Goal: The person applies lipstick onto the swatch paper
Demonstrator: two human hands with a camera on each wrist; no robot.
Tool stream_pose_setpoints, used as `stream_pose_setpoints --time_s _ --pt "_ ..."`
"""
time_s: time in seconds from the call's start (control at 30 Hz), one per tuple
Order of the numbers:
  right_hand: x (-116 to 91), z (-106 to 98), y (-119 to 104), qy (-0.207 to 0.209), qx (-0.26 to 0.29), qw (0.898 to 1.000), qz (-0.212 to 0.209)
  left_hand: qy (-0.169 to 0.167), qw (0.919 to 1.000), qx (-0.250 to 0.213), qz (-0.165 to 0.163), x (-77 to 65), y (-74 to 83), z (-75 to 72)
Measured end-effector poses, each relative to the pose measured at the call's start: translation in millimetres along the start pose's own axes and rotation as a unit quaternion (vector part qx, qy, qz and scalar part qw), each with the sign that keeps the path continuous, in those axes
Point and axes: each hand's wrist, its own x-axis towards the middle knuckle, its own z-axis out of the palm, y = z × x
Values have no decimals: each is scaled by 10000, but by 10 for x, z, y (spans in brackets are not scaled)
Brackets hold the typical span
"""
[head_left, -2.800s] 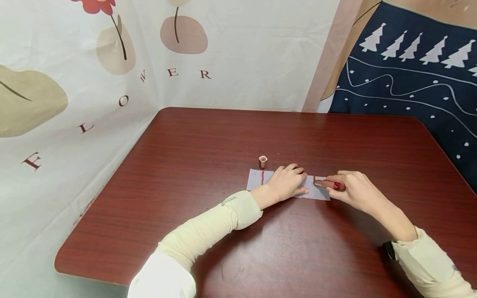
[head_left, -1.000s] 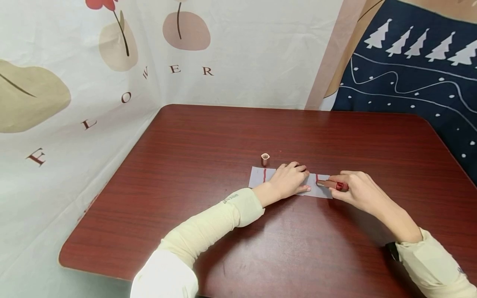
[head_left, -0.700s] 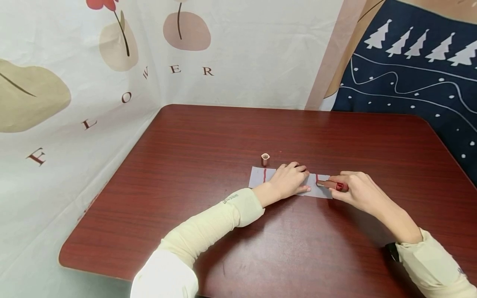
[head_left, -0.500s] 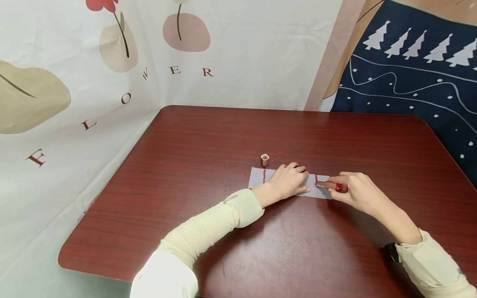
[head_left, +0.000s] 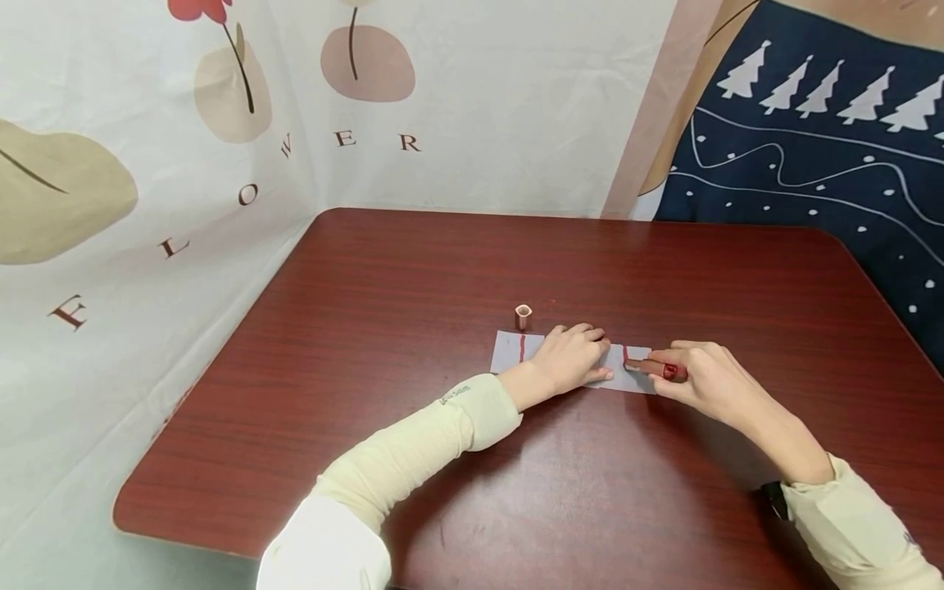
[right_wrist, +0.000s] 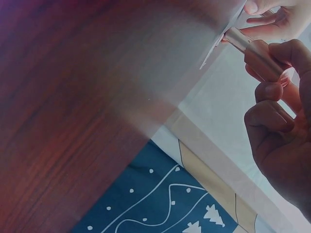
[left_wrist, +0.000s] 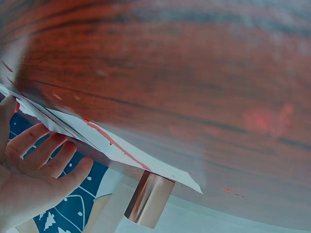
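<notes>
A strip of white paper (head_left: 505, 352) lies on the table, with one red line across its left part and a shorter red line (head_left: 625, 354) near its right end. My left hand (head_left: 564, 360) rests spread across the middle of the paper, hiding that part. With thumb and fingers, my right hand (head_left: 708, 377) pinches a lipstick (head_left: 660, 369), its tip right at the lower end of the shorter line. The metallic lipstick tube (right_wrist: 262, 60) slants toward the paper in the right wrist view. Behind the paper's left part stands the lipstick cap (head_left: 523, 317), hollow end up.
The dark red wooden table (head_left: 413, 279) has rounded corners. Behind it hangs a pale cloth (head_left: 501, 106) printed with flowers and letters, and at the right a navy cloth (head_left: 811, 156) with white trees. Small red specks mark the tabletop near the cap.
The lipstick tip has moved slightly toward the near edge of the paper, and the right red line is a little longer. The left hand stays in place on the paper.
</notes>
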Motion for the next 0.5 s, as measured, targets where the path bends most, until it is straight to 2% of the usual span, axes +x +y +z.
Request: stream_pose_setpoints --time_s 0.27,0.5 --pt "-3 4 5 117 -47 9998 -147 -28 10000 -17 -25 5 -1 3" --pt "-15 10 -6 34 -2 10000 -37 0 10000 1 -9 -1 0 5"
